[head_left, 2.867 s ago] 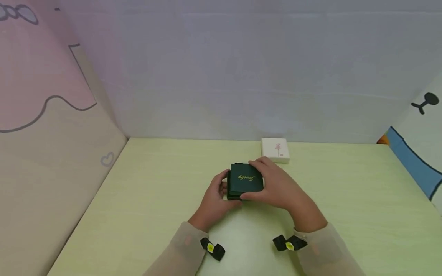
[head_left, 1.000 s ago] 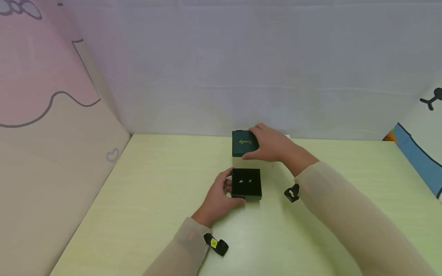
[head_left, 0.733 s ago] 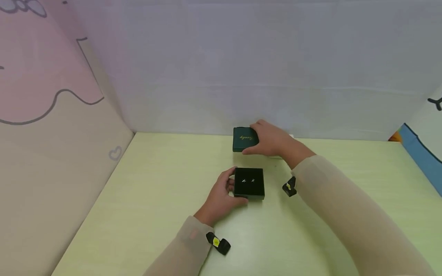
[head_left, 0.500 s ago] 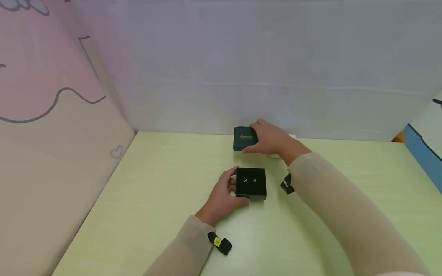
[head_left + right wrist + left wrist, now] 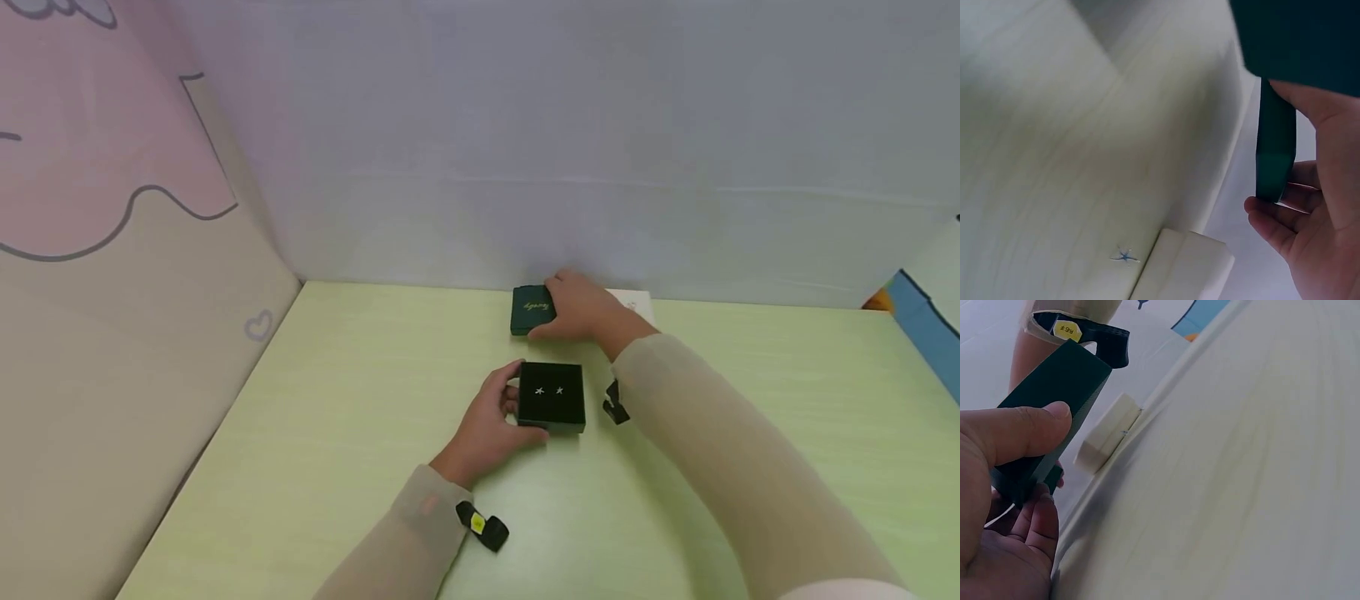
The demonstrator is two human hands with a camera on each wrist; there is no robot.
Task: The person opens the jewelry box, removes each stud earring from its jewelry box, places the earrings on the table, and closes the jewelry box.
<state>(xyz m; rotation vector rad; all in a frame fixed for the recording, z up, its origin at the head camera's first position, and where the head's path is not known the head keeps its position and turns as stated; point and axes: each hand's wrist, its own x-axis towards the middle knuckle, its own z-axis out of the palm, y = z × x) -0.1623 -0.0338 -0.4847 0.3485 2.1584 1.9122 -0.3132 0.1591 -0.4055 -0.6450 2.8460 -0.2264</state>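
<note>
My left hand grips the left side of a dark green jewelry box base, thumb along its near edge. Its black insert faces up with two small silver star-shaped earrings on it. In the left wrist view the base is tilted, thumb on one face and fingers beneath. My right hand holds the matching lid, with gold lettering on top, low over the back of the table. The right wrist view shows the lid between thumb and fingers; its right part is hidden in the head view.
A white box with a pink print stands at the back, partly behind my right hand. Beside it on the table lies a tiny blue star-shaped piece. A pale wall rises behind the table's back edge.
My right hand has lifted the lid off the base and carried it to the back, then lowered it over the last half second. The earrings are uncovered. My left hand keeps its grip.
</note>
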